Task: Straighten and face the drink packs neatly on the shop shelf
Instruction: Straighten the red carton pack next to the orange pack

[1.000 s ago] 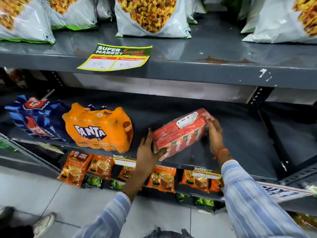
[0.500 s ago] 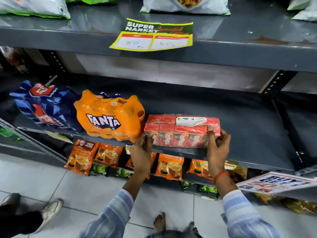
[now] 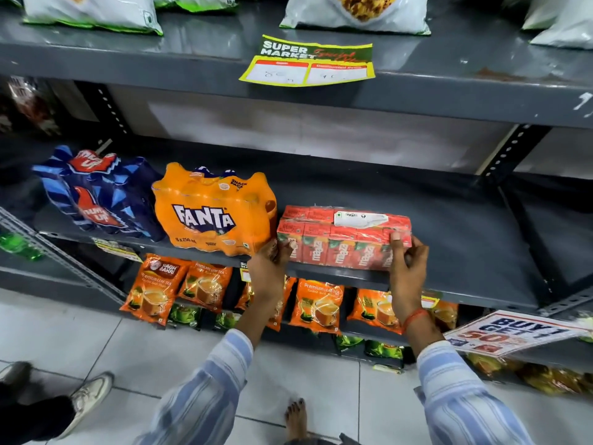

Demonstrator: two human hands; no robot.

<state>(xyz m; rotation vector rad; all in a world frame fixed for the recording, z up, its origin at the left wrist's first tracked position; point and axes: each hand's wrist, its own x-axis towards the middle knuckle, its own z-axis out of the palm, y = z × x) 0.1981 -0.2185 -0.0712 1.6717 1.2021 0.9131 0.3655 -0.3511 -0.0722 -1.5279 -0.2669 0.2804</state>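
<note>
A red Maaza carton pack (image 3: pixel 343 239) sits at the front edge of the grey middle shelf (image 3: pixel 465 252), its labels facing outward. My left hand (image 3: pixel 271 264) grips its left end and my right hand (image 3: pixel 407 264) grips its right end. An orange Fanta pack (image 3: pixel 211 210) stands right beside it on the left, touching or nearly so. Further left leans a blue Thums Up pack (image 3: pixel 93 194), slightly turned.
Orange tea pouches (image 3: pixel 317 308) hang on the shelf below. White snack bags (image 3: pixel 353 11) lie on the upper shelf above a yellow price tag (image 3: pixel 308 64). A promo sign (image 3: pixel 510 332) sticks out at lower right. Another person's shoe (image 3: pixel 90 393) stands on the tiled floor at left.
The Maaza pack went from tilted and lifted to flat and square at the shelf front beside the Fanta pack. Both hands stayed on its ends.
</note>
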